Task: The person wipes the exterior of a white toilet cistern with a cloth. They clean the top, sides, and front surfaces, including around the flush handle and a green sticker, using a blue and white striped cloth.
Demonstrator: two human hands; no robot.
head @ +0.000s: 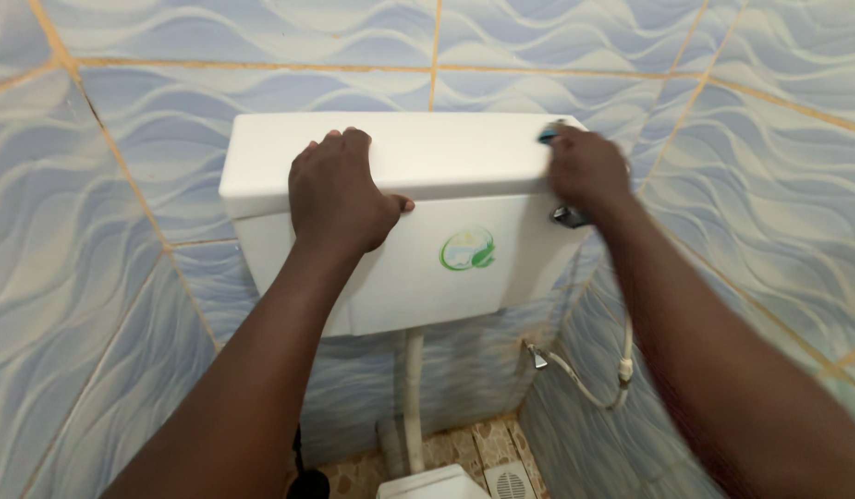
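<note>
Fingers [340,148] of left hand [340,199] spread flat and close together over cistern lid [446,152], thumb hooked down over lid's front edge, nothing clamped between them. Right hand [585,171] curled at lid's right end, fingers bunched on a small teal-blue object [548,136], mostly hidden, kind not discernible. Lid long and white, long axis running left to right, lying level on white wall-mounted cistern [400,277], front edge facing camera. Cistern closed by lid; contents out of sight. Round green-and-blue emblem [466,249] on cistern front, below lid and right of left hand. Dark flush lever [568,218] at cistern's right side, just beneath right hand. White flush pipe [414,397] dropping straight down from cistern's underside; white flexible hose [594,388] looping from a metal valve [537,356] below cistern's right corner. Blue wave-patterned wall tiles [169,111] behind and on both sides of cistern.
</note>
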